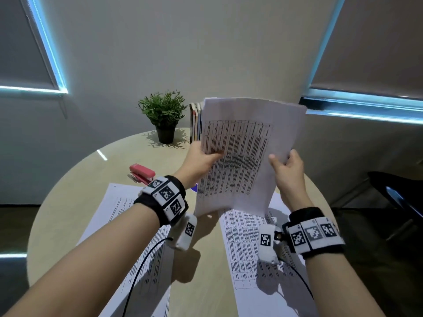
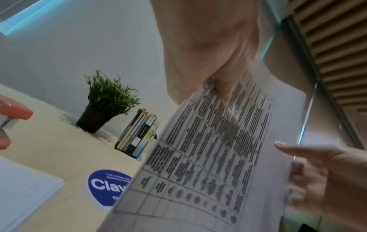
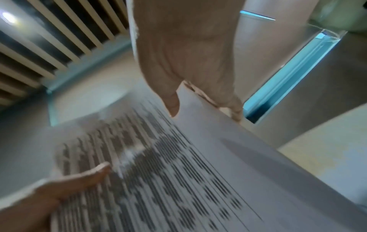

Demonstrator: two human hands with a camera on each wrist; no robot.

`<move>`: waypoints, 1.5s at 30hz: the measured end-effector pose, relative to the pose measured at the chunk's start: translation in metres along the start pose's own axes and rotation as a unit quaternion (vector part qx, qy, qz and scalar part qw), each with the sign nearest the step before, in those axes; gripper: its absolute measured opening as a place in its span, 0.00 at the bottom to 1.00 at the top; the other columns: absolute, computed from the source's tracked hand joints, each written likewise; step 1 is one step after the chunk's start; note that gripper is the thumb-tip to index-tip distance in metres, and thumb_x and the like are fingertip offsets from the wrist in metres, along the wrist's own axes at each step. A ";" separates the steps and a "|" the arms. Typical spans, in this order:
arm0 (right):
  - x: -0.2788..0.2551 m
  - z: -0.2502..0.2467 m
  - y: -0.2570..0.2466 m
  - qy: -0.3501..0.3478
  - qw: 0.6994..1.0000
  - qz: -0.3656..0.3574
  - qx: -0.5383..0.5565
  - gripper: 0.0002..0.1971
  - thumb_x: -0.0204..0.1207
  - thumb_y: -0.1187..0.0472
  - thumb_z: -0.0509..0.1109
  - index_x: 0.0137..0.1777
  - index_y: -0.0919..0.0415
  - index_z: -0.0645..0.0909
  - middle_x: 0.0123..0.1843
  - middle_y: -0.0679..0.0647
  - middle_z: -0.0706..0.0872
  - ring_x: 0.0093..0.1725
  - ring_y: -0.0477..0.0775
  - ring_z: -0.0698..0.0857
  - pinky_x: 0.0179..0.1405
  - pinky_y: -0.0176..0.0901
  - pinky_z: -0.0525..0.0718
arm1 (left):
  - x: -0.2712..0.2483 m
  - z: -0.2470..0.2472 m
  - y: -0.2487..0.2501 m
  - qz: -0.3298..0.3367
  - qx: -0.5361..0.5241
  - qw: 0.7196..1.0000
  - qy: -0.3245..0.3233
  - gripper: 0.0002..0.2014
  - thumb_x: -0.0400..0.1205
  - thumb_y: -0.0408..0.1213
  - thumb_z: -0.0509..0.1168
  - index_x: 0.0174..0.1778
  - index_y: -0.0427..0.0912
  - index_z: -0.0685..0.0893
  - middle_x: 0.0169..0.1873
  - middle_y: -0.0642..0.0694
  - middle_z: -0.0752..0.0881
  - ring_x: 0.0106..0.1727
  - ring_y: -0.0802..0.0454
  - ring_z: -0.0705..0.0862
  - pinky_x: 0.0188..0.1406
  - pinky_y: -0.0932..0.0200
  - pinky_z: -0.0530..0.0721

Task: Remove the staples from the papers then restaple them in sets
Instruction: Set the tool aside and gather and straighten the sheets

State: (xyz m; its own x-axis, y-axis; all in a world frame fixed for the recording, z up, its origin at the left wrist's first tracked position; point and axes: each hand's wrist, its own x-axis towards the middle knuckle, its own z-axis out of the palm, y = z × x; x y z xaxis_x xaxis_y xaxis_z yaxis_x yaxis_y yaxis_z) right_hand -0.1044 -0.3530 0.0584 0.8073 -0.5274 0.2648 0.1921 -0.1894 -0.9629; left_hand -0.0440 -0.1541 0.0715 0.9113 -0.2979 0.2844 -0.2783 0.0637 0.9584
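Note:
Both hands hold a set of printed papers [image 1: 242, 156] upright above the round table [image 1: 68, 191]. My left hand [image 1: 203, 156] pinches its left edge, thumb on the printed face. My right hand [image 1: 286, 165] pinches the right edge, thumb in front, fingers behind. The wrist views show the same sheets [image 2: 208, 157] [image 3: 178, 172], blurred, with each thumb on the print. Two more printed sets lie flat: one [image 1: 128, 236] under my left forearm, one [image 1: 251, 259] under my right wrist. A red stapler [image 1: 142, 173] [image 2: 14, 113] sits at the left of the table.
A potted plant [image 1: 163, 115] [image 2: 105, 102] and a row of upright books [image 1: 195, 122] [image 2: 137, 133] stand at the table's far edge. A round blue sticker [image 2: 107, 186] lies on the tabletop beneath the raised sheets. A dark chair [image 1: 400, 195] is at the right.

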 end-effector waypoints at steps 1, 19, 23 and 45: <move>-0.004 0.001 0.009 -0.004 1.000 0.018 -0.007 0.07 0.81 0.67 0.70 0.55 0.58 0.76 0.52 0.53 0.85 0.48 0.45 0.83 0.54 0.49 0.83 | -0.002 -0.001 -0.006 -0.017 0.004 1.000 0.011 0.13 0.81 0.27 0.68 0.61 0.37 0.83 0.48 0.50 0.87 0.51 0.58 0.86 0.57 0.56 0.85; 0.008 -0.051 0.044 0.092 0.979 0.147 0.104 0.10 0.77 0.78 0.67 0.45 0.62 0.82 0.43 0.55 0.91 0.38 0.50 0.89 0.31 0.38 0.86 | 0.000 -0.085 -0.008 -0.118 -0.230 0.965 0.051 0.09 0.75 0.40 0.73 0.49 0.42 0.88 0.43 0.46 0.88 0.35 0.52 0.85 0.31 0.62 0.83; 0.008 -0.046 0.034 0.069 0.995 0.057 0.049 0.14 0.73 0.79 0.67 0.38 0.58 0.83 0.34 0.47 0.88 0.32 0.43 0.84 0.37 0.39 0.81 | -0.002 -0.076 -0.016 -0.095 -0.028 0.995 -0.022 0.21 0.73 0.38 0.76 0.61 0.37 0.84 0.53 0.37 0.89 0.53 0.43 0.89 0.44 0.50 0.89; -0.008 -0.039 -0.001 0.093 0.922 -0.179 -0.331 0.40 0.70 0.71 0.72 0.82 0.53 0.62 0.80 0.55 0.66 0.83 0.55 0.58 0.84 0.58 0.44 | -0.009 -0.018 -0.035 -0.003 -0.006 1.000 -0.008 0.11 0.78 0.24 0.69 0.54 0.38 0.85 0.44 0.45 0.88 0.43 0.62 0.87 0.40 0.70 0.84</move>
State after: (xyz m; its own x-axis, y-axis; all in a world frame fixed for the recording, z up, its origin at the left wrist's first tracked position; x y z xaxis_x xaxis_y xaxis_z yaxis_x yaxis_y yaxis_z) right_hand -0.1333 -0.3808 0.0595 0.6370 -0.4543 0.6228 -0.0046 -0.8101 -0.5863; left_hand -0.0367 -0.1366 0.0358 0.9084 -0.3127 0.2775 -0.2686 0.0723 0.9605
